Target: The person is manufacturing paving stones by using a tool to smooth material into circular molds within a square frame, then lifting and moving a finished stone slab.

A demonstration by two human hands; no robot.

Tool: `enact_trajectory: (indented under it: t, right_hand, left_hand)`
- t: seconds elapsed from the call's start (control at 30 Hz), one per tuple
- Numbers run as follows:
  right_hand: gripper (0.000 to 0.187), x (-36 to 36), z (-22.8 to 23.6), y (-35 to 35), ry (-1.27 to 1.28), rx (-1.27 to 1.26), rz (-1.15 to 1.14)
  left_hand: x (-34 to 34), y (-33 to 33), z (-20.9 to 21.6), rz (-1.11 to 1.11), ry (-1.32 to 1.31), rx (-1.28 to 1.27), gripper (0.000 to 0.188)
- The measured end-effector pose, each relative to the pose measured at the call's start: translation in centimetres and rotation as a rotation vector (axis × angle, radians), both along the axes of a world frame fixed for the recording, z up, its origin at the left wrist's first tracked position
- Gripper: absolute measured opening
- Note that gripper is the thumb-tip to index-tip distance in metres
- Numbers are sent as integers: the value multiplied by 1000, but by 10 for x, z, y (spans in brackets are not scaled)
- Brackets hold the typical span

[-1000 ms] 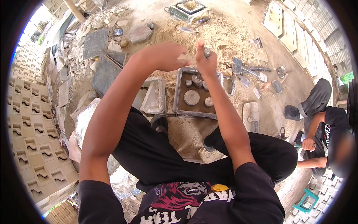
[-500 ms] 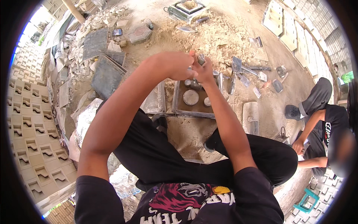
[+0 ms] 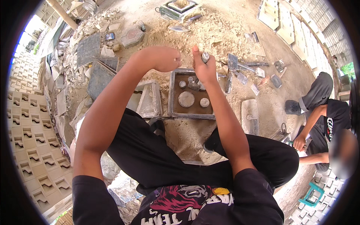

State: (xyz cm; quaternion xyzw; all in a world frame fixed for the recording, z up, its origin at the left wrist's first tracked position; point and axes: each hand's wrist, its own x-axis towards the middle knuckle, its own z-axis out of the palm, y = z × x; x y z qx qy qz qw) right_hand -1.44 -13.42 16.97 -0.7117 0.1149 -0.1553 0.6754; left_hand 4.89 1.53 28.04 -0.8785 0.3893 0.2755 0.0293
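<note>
Sand (image 3: 221,41): spread at 12 to 1 o'clock (hours counted from the frame (image 3: 193,116), as the person sat), probably left there for easy reach.
Co-worker (image 3: 339,116): seated at 4, well apart, so the right elbow had room.
Frame: flat on the ground just ahead of the feet (image 3: 212,140), seemingly so both arms met over it; its raised rim walled in brown fill.
Tray (image 3: 155,97): at 9, with only a thin gap to the frame's edge.
Left hand (image 3: 168,60): at 11, raised apart from the other, fingers curled in; I could not tell whether they pinched anything.
Right hand (image 3: 205,71): at 1, wrapped round the tool (image 3: 205,57), thumb up, perhaps to steady it; the forearm hid the frame's right edge.
Discs (image 3: 186,99): inside the frame, the biggest off the walls.
Trowel (image 3: 240,77): at 2, among others, likely handy for the right side.
Tool: metal end above the fist, remainder unclear.
</note>
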Motion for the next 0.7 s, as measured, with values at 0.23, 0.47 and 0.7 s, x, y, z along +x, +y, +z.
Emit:
enact_trajectory:
  t: [0.23,0.47,0.7]
  right_hand:
    - [60,-9,-12,8,-77,-141,-229]
    - [58,4,-35,-2,-139,-342,-70]
    - [56,-4,-7,6,-155,-23,-143]
  left_hand:
    - [12,-12,-10,-23,58,-61,44]
    - [11,-7,-2,35,31,-29,45]
    - [18,4,-12,70,-12,-32,47]
